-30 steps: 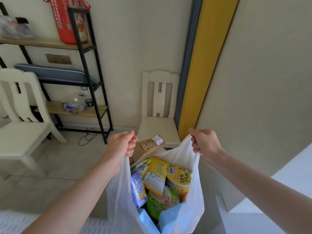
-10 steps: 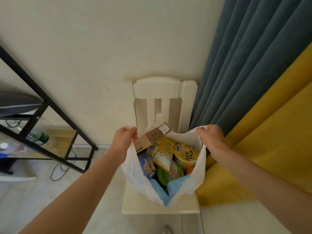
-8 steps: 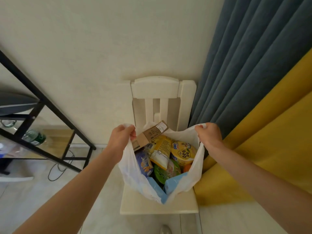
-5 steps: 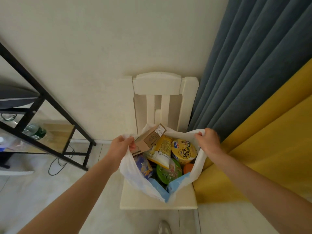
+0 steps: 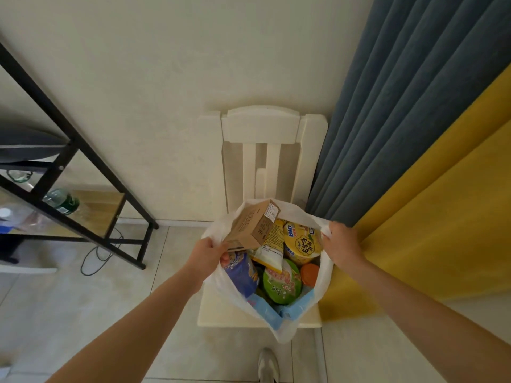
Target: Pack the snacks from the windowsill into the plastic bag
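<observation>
Note plastic bag point(image 5: 326, 275) on chair seat point(image 5: 218, 313), handles clenched in left hand point(image 5: 206, 257) and right hand point(image 5: 343, 246); cardboard box point(image 5: 254, 226) nearest left.

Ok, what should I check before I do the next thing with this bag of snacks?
1. The left hand grips the plastic bag rim: ok.
2. The right hand grips the opposite rim: ok.
3. The brown box is fully inside: not ok, it pokes out the top, tilted.
4. The bag's bottom rests on the chair seat: cannot tell, hidden.
5. The windowsill is emptied: cannot tell, out of view.
</observation>
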